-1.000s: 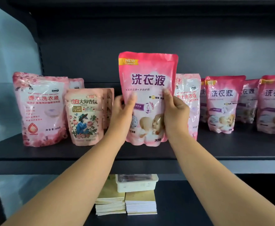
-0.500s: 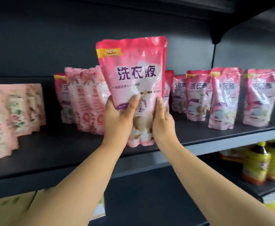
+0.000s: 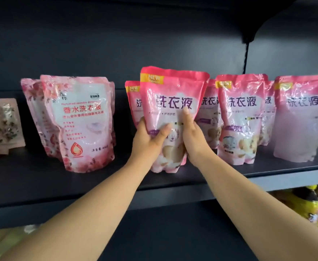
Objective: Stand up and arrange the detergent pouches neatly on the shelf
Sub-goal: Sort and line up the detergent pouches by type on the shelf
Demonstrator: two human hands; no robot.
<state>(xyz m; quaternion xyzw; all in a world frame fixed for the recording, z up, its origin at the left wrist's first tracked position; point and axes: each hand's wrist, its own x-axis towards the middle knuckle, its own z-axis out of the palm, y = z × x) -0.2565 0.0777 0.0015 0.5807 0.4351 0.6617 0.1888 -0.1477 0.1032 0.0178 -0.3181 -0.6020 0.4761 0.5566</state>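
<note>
I hold a pink detergent pouch (image 3: 171, 102) upright with both hands, its bottom resting on the dark shelf (image 3: 41, 185). My left hand (image 3: 149, 137) grips its lower left side, thumb across the front. My right hand (image 3: 193, 136) grips its lower right side, thumb pointing up the front. Another pink pouch (image 3: 132, 102) stands just behind it on the left. More matching pink pouches (image 3: 241, 117) (image 3: 301, 117) stand upright in a row to the right.
A group of pale floral pouches (image 3: 81, 123) stands to the left, and smaller floral pouches (image 3: 1, 127) at the far left edge. Yellow bottles (image 3: 308, 208) sit on the lower shelf at right. The shelf's back panel is dark.
The pouch in my hands has come down from the air and moved right, and now stands on the shelf in front of another pink pouch. The view has shifted right.
</note>
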